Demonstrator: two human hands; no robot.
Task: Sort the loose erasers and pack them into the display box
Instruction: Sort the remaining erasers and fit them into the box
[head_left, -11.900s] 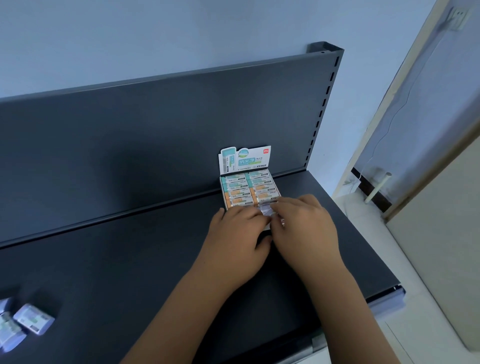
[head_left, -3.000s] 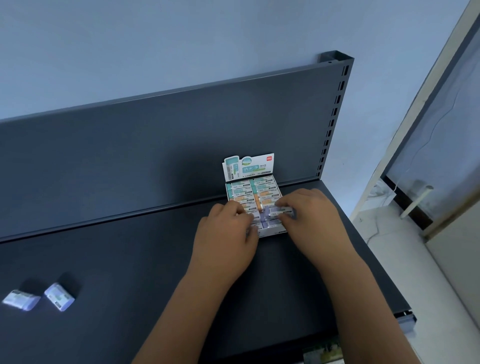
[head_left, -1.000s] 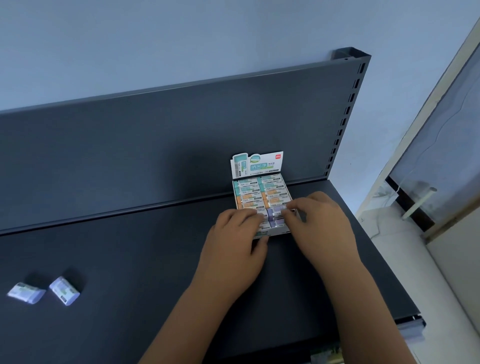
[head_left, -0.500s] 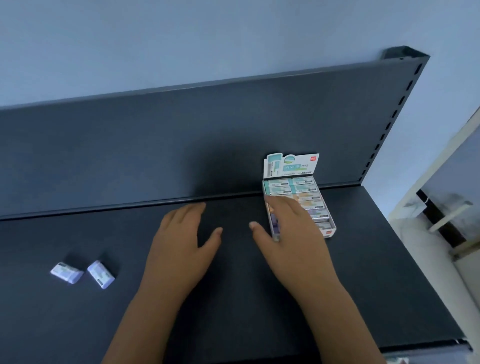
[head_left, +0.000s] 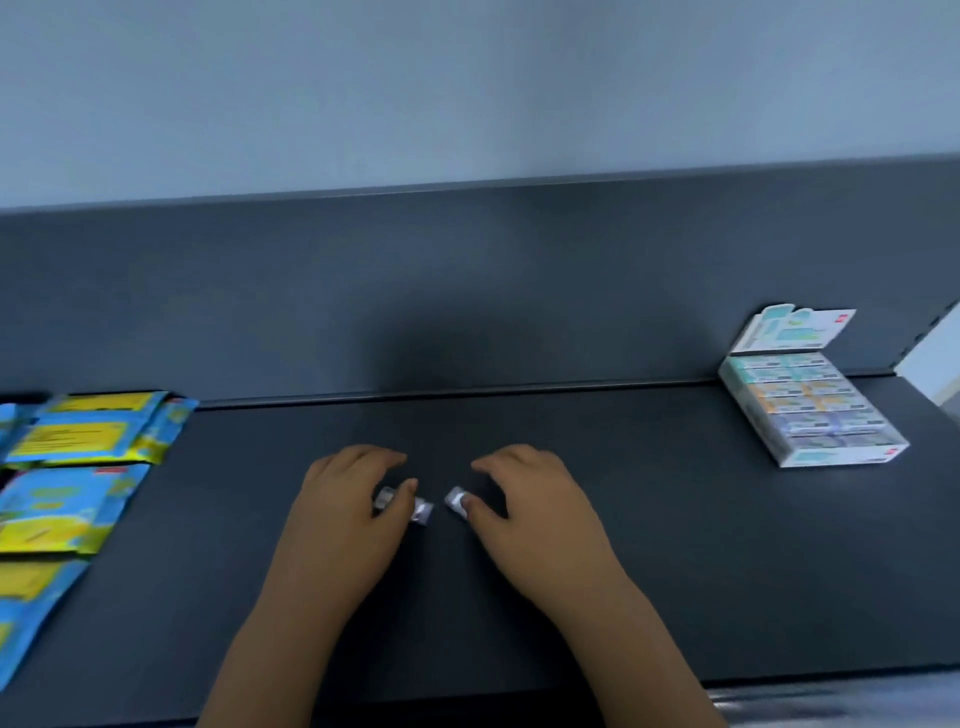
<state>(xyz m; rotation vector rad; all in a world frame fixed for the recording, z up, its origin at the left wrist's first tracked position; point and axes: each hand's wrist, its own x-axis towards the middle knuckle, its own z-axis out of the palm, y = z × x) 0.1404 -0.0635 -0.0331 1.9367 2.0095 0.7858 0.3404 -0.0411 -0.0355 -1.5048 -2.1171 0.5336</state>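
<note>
At the middle of the dark shelf (head_left: 675, 571), the left hand (head_left: 348, 514) curls over one loose eraser (head_left: 410, 506) and the right hand (head_left: 530, 509) over another eraser (head_left: 456, 500); whether either is gripped I cannot tell. Blue-and-yellow packets (head_left: 67, 467) line the left edge. The display box (head_left: 813, 410), filled in rows, stands at the far right corner against the back panel (head_left: 467, 291).

On the shelf (head_left: 675, 571), two loose erasers lie side by side at centre: the left eraser (head_left: 410, 506) under the left hand (head_left: 348, 514), the right eraser (head_left: 457, 501) under the right hand (head_left: 535, 512). The display box (head_left: 815, 410) sits far right against the back panel (head_left: 467, 291), and packets (head_left: 78, 467) lie at the far left.
</note>
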